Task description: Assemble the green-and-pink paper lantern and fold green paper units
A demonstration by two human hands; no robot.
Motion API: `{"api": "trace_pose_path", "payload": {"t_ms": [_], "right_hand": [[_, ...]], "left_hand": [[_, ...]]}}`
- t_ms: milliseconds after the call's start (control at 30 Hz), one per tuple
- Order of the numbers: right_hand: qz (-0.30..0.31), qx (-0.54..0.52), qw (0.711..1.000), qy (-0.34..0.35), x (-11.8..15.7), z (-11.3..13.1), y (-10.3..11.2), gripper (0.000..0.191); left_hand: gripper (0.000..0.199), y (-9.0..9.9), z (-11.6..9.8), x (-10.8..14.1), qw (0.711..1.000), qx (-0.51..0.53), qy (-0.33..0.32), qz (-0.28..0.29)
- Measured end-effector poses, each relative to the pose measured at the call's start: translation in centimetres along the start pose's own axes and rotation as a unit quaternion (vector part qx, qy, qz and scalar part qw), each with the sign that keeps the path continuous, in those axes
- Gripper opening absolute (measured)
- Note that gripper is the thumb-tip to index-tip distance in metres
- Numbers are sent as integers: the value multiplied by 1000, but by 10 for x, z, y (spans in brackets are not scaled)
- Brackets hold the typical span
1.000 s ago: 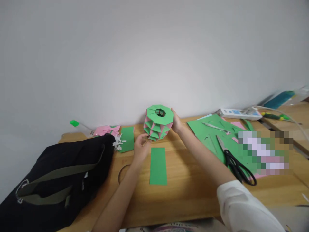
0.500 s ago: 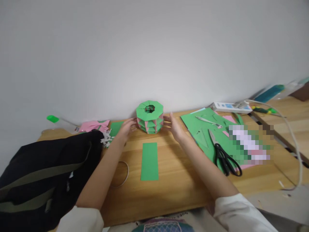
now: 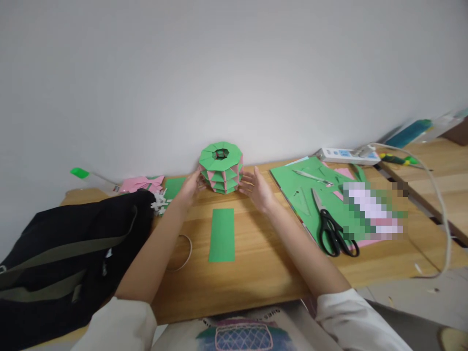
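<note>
Fingers spread, left hand point(image 3: 191, 189) and right hand point(image 3: 259, 190) flank a folded-paper lantern point(image 3: 222, 168)

Both curve loosely at its sides, pinching nothing; whether any fingertip touches, I cannot tell. The green-and-pink lantern sits on the wooden table point(image 3: 256, 282) near the wall point(image 3: 292, 73), beyond a green paper rectangle point(image 3: 222, 235). It should prove light, springy and easily crushed, best taken with gentle palms low on opposite sides.

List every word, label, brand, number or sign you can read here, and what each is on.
None reads for certain.
Shirt: curved dark lettering, too small and distorted.
Clear triangle on the green paper: a dark mark, too small.
White power strip: small markings, unreadable.
Black bag: white marks, too blurred to tell whether they are writing.
Pixelated patch: anything there is hidden.
</note>
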State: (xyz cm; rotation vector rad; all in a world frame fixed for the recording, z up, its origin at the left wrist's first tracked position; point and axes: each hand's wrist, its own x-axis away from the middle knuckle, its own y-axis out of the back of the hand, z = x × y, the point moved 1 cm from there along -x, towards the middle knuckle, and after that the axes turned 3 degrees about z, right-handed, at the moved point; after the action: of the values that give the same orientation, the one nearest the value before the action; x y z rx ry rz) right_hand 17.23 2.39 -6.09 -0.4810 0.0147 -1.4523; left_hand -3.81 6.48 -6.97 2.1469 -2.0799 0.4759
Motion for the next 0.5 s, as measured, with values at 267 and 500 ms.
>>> {"api": "trace_pose_path", "payload": {"t_ms": [267, 500], "right_hand": [[8, 216, 974, 61, 16, -18, 11, 47], [56, 480, 862, 151, 59, -29, -3, 40]], "left_hand": [[35, 17, 5, 16, 988, -149, -24, -37], [25, 17, 30, 81, 905, -383, -171, 78]]}}
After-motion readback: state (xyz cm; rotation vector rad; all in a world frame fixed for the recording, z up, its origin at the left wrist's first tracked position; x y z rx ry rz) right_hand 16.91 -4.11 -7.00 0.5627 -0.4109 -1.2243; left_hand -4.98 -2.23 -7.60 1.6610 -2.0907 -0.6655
